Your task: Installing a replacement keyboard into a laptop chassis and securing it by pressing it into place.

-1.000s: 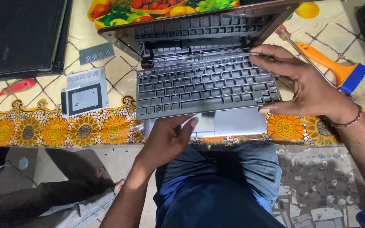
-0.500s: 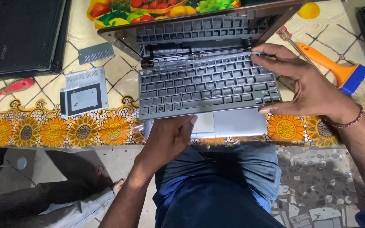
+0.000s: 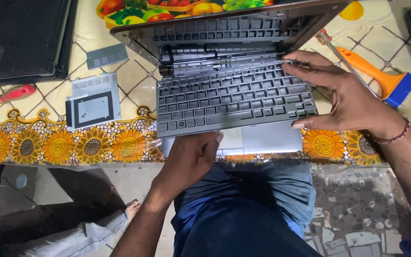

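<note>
An open grey laptop (image 3: 258,140) lies at the table's near edge, its screen (image 3: 224,14) tilted back. Its keyboard panel (image 3: 234,100) sits loose on the base, lifted a little at the back. My left hand (image 3: 191,159) grips the laptop's front edge at the palm rest, thumb on top next to the touchpad. My right hand (image 3: 343,97) holds the keyboard panel's right end, fingers spread from its top corner to its bottom corner.
A paintbrush with an orange handle (image 3: 381,81) and a thin screwdriver (image 3: 338,50) lie at the right. A drive caddy (image 3: 91,102), a small cover plate (image 3: 106,55), a red screwdriver (image 3: 10,95) and a black laptop (image 3: 20,38) are at the left. Someone's foot (image 3: 127,209) shows below.
My left hand slid from the keyboard's lower edge down to the palm rest front edge. The keyboard panel shifted slightly. My right hand stayed in place.
</note>
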